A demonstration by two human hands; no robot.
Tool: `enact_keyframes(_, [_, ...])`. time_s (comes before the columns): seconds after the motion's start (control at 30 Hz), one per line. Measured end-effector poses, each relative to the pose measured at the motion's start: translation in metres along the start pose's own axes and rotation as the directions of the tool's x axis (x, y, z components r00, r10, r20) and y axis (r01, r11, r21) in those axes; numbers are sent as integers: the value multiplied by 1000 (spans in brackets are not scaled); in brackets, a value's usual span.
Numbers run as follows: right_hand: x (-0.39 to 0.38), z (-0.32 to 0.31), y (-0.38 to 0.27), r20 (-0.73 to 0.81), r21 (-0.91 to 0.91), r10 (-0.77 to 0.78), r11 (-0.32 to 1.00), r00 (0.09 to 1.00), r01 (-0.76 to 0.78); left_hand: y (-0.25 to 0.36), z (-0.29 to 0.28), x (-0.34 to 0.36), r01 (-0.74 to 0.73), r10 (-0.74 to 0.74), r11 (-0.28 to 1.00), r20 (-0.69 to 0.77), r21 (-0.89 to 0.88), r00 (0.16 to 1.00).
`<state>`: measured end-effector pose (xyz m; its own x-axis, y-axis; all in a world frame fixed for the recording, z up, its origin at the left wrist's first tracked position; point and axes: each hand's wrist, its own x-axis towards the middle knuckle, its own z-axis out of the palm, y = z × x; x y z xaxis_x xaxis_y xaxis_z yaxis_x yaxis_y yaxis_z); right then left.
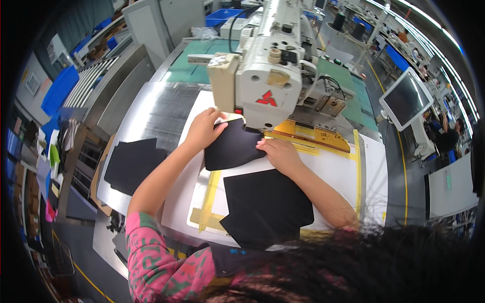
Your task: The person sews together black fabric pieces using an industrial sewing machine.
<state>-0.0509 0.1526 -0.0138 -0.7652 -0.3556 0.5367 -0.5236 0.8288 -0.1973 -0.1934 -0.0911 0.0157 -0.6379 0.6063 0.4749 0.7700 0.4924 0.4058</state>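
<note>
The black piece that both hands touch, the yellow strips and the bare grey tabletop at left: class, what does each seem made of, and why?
Black piece: probably fabric or synthetic leather; dark, matt, thin, though its weave isn't visible.
Yellow strips: likely adhesive tape; flat, narrow bands.
Tabletop: apparently metal; grey with streaky, bright reflections.

A black panel [230, 149] with a rounded lower edge lies nearly flat before the white machine head [268, 93]
</note>
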Motion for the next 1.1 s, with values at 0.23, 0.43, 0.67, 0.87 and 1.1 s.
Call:
enact_keyframes(0.23, [-76, -59, 38, -73, -200, 200, 957, 977, -211, 84, 21, -34, -376, 394, 918, 175, -128, 902])
enact_keyframes(0.43, [-75, -54, 10, -137, -328, 155, 925, 978, -193, 111, 57, -16, -430, 413, 902, 380, -41, 828])
enact_keyframes(0.67, [-74, -63, 30, 0, -271, 222, 939, 975, -214, 127, 72, -4, -362, 300, 927, 390, 94, 871])
enact_keyframes(0.87, [-75, -52, 1, -3, -275, 289, 920, 957, -279, 133, 80, -5, -325, 273, 940, 345, 102, 898])
enact_keyframes(1.1, [-73, -54, 4, 123, -311, 402, 884, 907, -349, 131, 77, -7, -333, 291, 939, 326, 81, 899])
